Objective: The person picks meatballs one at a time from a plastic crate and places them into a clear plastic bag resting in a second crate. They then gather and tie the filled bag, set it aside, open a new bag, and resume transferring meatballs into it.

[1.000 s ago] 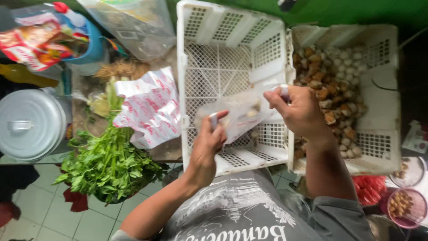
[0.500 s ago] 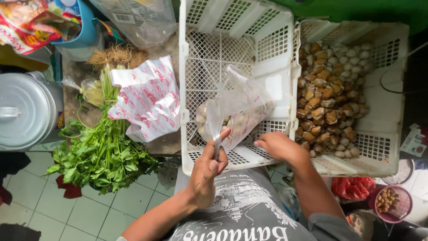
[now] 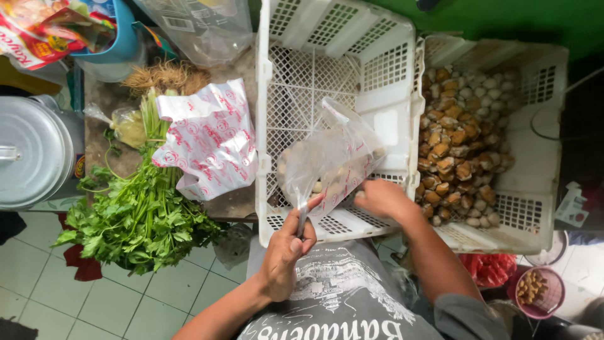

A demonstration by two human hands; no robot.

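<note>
Change: we see the right hand (image 3: pixel 384 200) has dropped from the bag's upper corner, where it was a second ago, to the bag's lower right side; the bag now hangs lower in the crate.
Left hand: our left hand (image 3: pixel 286 242) is clenched, pinching the twisted neck of the clear plastic bag of small pale and brown pieces (image 3: pixel 330 167) between thumb and fingers.
Right hand: it lies against the bag's lower edge, fingers curled; we cannot tell whether it grips the plastic or only presses it.
Bag: it sits inside the white perforated plastic crate (image 3: pixel 314 75), over that crate's front right part.
Right crate: the second white plastic crate (image 3: pixel 541 157) holds a heap of brown and pale round pieces (image 3: pixel 456 141).
Counter: the wooden counter (image 3: pixel 233 204) carries a bunch of leafy green herbs (image 3: pixel 135 217) and a white plastic bag with red print (image 3: pixel 211 138).
Edges: the round metal pot lid (image 3: pixel 28 151) is cut off at the left; the small pink bowl of brown bits (image 3: pixel 535 289) shows at the lower right.
Hidden: the bag's contents are blurred by the plastic, and we cannot make them out singly.
</note>
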